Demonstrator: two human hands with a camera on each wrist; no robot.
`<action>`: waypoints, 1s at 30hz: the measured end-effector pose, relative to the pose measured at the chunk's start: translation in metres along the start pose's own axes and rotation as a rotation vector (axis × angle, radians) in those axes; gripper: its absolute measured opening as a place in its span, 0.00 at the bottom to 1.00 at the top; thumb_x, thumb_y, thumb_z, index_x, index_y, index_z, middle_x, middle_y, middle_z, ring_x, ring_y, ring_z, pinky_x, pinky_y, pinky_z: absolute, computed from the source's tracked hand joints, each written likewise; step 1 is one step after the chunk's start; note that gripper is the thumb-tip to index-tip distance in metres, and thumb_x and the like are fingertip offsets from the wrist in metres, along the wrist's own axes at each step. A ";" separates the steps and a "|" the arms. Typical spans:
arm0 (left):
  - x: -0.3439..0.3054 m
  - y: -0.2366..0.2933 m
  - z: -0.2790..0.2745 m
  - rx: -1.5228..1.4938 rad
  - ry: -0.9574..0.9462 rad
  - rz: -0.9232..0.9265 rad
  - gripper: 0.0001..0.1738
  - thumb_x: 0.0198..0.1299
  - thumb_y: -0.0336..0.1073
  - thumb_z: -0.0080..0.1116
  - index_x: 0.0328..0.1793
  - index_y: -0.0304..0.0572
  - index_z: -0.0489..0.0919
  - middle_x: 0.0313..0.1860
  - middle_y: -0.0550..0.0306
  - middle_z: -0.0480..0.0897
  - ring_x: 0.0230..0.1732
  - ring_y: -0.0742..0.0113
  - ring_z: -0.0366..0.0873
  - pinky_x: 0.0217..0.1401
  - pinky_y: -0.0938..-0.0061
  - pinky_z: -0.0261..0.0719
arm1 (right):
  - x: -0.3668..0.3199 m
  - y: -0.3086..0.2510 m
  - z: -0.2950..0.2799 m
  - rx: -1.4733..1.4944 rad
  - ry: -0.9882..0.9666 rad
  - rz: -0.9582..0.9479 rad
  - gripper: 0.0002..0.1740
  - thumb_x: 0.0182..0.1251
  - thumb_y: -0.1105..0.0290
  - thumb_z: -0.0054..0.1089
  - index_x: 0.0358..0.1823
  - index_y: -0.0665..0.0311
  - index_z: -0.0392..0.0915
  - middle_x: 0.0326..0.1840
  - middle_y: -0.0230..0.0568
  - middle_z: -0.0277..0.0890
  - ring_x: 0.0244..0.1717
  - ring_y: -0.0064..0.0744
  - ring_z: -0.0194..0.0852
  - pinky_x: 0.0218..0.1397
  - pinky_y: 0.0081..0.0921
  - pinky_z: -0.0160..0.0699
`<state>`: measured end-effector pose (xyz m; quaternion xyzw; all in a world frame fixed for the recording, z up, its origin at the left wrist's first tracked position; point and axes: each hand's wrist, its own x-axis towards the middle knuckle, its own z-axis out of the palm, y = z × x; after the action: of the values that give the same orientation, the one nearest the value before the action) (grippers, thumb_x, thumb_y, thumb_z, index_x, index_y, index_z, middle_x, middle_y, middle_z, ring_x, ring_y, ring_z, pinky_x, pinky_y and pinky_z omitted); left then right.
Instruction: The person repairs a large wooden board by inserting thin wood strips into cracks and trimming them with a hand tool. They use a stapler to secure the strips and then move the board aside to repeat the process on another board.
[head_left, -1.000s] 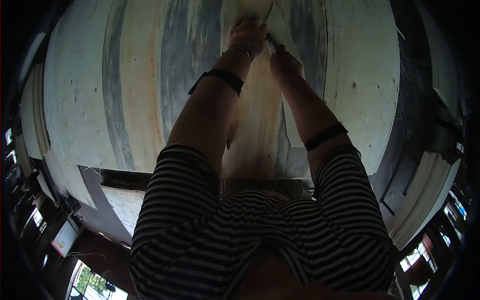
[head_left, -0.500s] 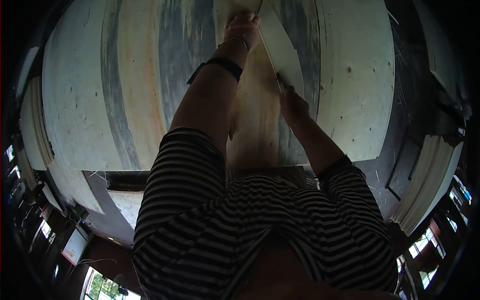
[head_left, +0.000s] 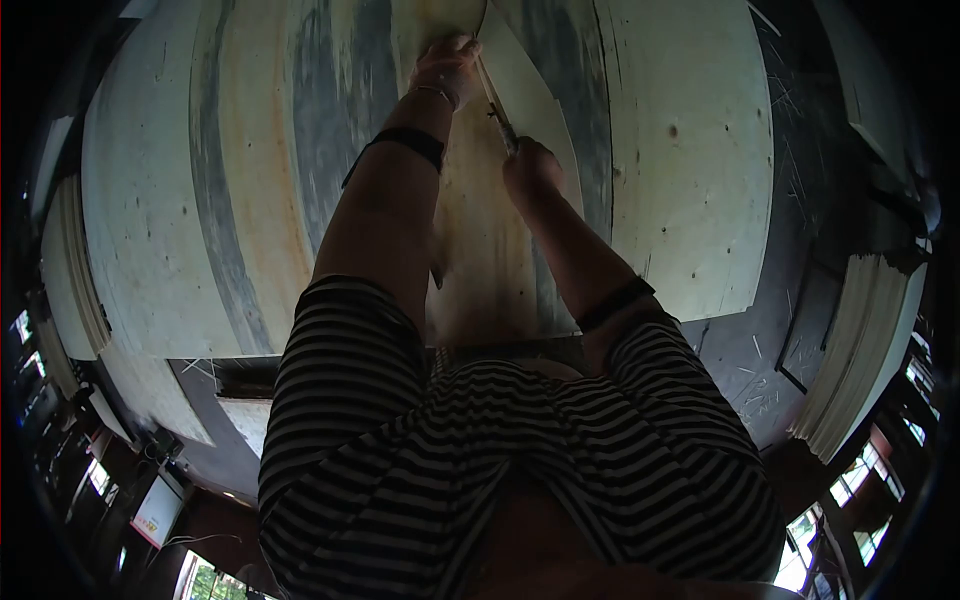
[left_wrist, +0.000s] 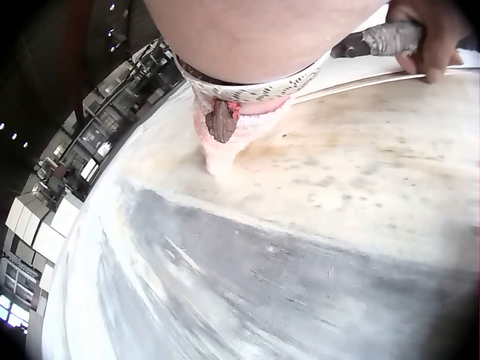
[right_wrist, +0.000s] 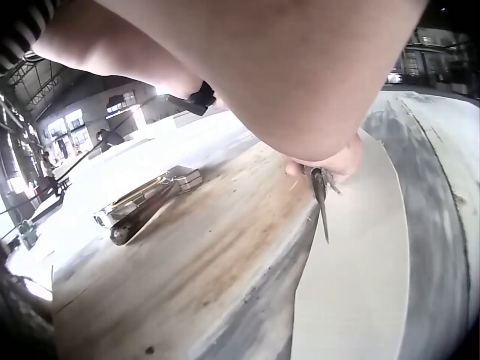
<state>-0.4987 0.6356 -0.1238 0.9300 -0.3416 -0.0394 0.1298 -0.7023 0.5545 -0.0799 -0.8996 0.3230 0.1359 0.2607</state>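
My right hand grips a knife with a wrapped grey handle; its pointed dark blade shows below the fist in the right wrist view. The hand is at the edge of a thin pale sheet, which lies on a large board with grey and tan bands. Farther out, my left hand is down on the board at the sheet's upper edge. A narrow pale strip runs between the two hands. I cannot tell whether the left fingers pinch it.
A metallic object with a yellow line lies on the board in the right wrist view. Stacked sheets stand at the right, with another stack at the left. Scraps litter the dark floor beyond the board's right edge.
My right hand first drew back along the sheet's edge with the knife, then came partway forward again. The left hand keeps its place near the sheet's upper end while the head view shifts.
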 end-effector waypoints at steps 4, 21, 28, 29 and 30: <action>-0.012 0.011 -0.027 -0.213 0.033 0.013 0.30 0.60 0.47 0.55 0.69 0.51 0.67 0.70 0.51 0.67 0.68 0.48 0.65 0.70 0.61 0.63 | -0.018 0.024 -0.007 0.155 -0.064 -0.049 0.14 0.58 0.64 0.55 0.44 0.61 0.77 0.48 0.49 0.78 0.49 0.51 0.77 0.52 0.42 0.77; 0.088 0.160 0.005 -0.101 0.160 0.317 0.27 0.54 0.43 0.59 0.62 0.45 0.74 0.62 0.55 0.73 0.64 0.55 0.68 0.67 0.61 0.65 | 0.120 0.122 -0.079 0.300 0.204 -0.057 0.16 0.60 0.59 0.54 0.38 0.66 0.78 0.32 0.55 0.80 0.37 0.55 0.80 0.39 0.45 0.79; 0.130 0.150 0.019 -0.002 0.168 0.316 0.28 0.55 0.48 0.59 0.61 0.46 0.75 0.65 0.58 0.71 0.66 0.59 0.66 0.68 0.63 0.65 | 0.139 0.117 -0.088 0.319 0.136 -0.012 0.17 0.59 0.59 0.52 0.40 0.67 0.78 0.34 0.56 0.80 0.40 0.56 0.80 0.43 0.45 0.79; 0.132 0.150 0.015 -0.001 0.160 0.314 0.28 0.55 0.48 0.59 0.61 0.46 0.75 0.65 0.58 0.71 0.66 0.59 0.66 0.68 0.63 0.65 | 0.139 0.115 -0.090 0.322 0.130 -0.008 0.17 0.59 0.59 0.52 0.40 0.67 0.78 0.34 0.56 0.80 0.40 0.56 0.80 0.43 0.45 0.79; 0.133 0.150 0.014 0.001 0.118 0.297 0.31 0.55 0.52 0.59 0.63 0.48 0.74 0.66 0.61 0.70 0.68 0.61 0.64 0.69 0.61 0.64 | 0.141 0.116 -0.089 0.312 0.133 -0.013 0.17 0.59 0.59 0.53 0.39 0.67 0.78 0.33 0.55 0.80 0.39 0.55 0.80 0.43 0.44 0.79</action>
<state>-0.4937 0.4367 -0.0949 0.8701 -0.4671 0.0350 0.1534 -0.6646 0.3565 -0.1086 -0.8573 0.3507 0.0227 0.3762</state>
